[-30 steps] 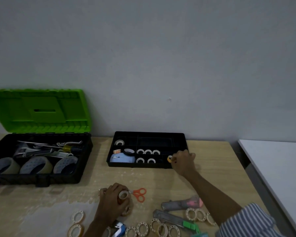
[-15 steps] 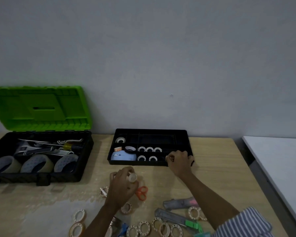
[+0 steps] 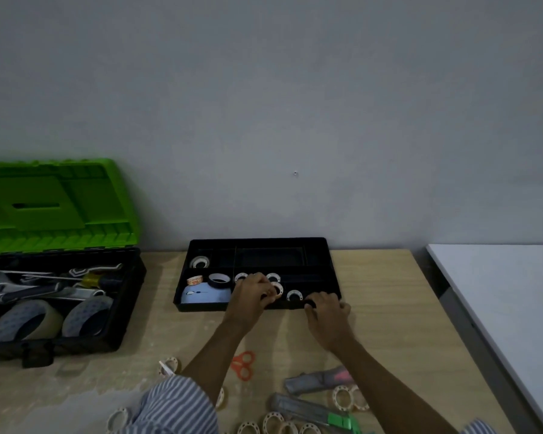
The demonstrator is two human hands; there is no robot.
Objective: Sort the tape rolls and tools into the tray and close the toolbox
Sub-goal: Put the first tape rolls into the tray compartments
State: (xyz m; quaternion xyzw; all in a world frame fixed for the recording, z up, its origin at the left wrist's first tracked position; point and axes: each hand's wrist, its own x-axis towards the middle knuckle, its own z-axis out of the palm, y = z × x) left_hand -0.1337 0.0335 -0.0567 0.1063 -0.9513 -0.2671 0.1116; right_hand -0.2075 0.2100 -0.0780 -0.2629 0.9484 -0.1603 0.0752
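Observation:
The black tray [image 3: 333, 270] sits against the wall at the table's middle, holding several small white tape rolls [image 3: 294, 296], a black roll [image 3: 218, 280] and a blue item [image 3: 201, 296]. My left hand [image 3: 251, 294] is over the tray's front row, pinching a small cream tape roll [image 3: 277, 289]. My right hand [image 3: 326, 313] curls over the tray's front right rim. The toolbox [image 3: 134, 296] stands open at the left, its green lid [image 3: 57, 208] upright, with big tape rolls [image 3: 29, 319] and metal tools [image 3: 44, 285] inside.
Orange scissors [image 3: 243, 364], two utility knives [image 3: 320, 379] [image 3: 311, 411] and several small loose rolls [image 3: 348, 397] [image 3: 170, 366] lie on the wooden table near me. A white table [image 3: 508, 296] adjoins on the right, and the wall stands directly behind the tray.
My left hand lifted a small roll from the table near the scissors and carried it forward into the tray. My right hand slid from the tray's compartment back to its front right rim.

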